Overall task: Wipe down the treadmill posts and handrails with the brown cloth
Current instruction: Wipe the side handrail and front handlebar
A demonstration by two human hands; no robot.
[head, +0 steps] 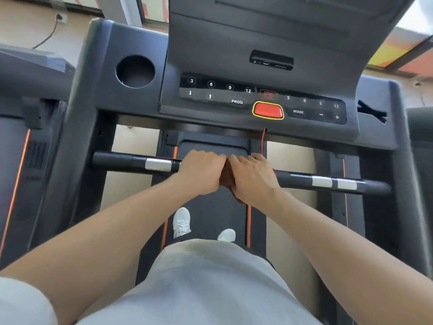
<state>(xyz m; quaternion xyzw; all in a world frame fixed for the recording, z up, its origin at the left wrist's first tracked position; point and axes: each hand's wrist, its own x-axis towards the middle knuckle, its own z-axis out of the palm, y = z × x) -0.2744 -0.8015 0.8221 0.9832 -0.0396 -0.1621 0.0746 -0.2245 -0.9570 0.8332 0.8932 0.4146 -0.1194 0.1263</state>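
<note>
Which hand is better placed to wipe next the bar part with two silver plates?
Probably right. The right hand grips the cloth on the bar, nearer those plates. The left hand sits toward the opposite end.

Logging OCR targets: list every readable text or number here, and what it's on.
All on the console panel:
"3", "6", "9", "12": left key row.
"PROG": key.
"MODE": key.
"3", "6", "9", "12": right key row, faint.
"-", "+": right keys.
Small red display: blurred, unreadable.
</note>
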